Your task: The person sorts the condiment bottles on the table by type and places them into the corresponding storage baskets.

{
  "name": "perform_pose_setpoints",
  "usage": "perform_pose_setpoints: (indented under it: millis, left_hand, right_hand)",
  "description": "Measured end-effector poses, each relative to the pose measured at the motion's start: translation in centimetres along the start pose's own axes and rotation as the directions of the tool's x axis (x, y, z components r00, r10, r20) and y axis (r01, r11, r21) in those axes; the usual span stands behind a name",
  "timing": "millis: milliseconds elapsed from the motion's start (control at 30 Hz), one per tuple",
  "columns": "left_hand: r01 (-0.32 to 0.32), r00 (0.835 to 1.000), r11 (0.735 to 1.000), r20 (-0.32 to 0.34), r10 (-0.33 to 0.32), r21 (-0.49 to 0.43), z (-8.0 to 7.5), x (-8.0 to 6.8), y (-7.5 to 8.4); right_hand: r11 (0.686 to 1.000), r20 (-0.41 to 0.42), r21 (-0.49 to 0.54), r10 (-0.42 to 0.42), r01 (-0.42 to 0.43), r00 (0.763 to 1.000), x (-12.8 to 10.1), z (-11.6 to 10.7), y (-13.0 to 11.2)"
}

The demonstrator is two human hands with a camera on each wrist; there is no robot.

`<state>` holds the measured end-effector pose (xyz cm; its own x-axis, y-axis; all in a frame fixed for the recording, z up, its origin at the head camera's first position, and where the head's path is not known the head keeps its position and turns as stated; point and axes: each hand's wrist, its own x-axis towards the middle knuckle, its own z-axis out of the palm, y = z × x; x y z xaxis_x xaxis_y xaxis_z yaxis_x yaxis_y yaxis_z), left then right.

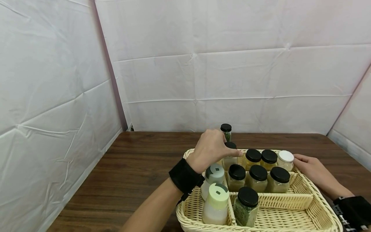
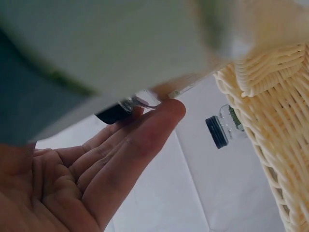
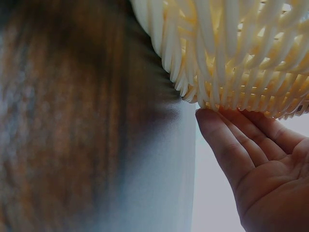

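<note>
My left hand grips a small glass jar with a black lid at the back of the wicker basket. In the left wrist view its fingers lie long against the jar, whose black lid shows behind them; the thumb is hidden there. My right hand rests its fingertips on the basket's outer right side, near a white-lidded jar. From the right wrist, those fingers look nearly straight against the weave.
Several black-lidded spice jars stand in the basket's compartments, with a greener jar in front. A yellow-topped bottle and a grey-topped bottle fill the left compartment. Behind the basket stands another black-lidded jar on the brown table.
</note>
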<state>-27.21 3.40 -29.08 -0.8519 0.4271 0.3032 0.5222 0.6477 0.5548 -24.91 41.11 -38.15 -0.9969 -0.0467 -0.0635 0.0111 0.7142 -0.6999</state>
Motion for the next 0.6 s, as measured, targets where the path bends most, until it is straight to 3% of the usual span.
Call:
perform_pose_setpoints:
  millis: [200, 600]
  left_hand:
    - [-0.047, 0.999, 0.999, 0.017, 0.047, 0.022, 0.43, 0.15, -0.51]
    - [-0.048, 0.997, 0.998, 0.065, 0.046, 0.027, 0.9, 0.43, -0.9]
  right_hand:
    - [1.0, -0.001, -0.011, 0.002, -0.002, 1.0, 0.05, 0.01, 0.07]
    - [1.0, 0.002, -0.002, 0.003, -0.003, 1.0, 0.17, 0.03, -0.01]
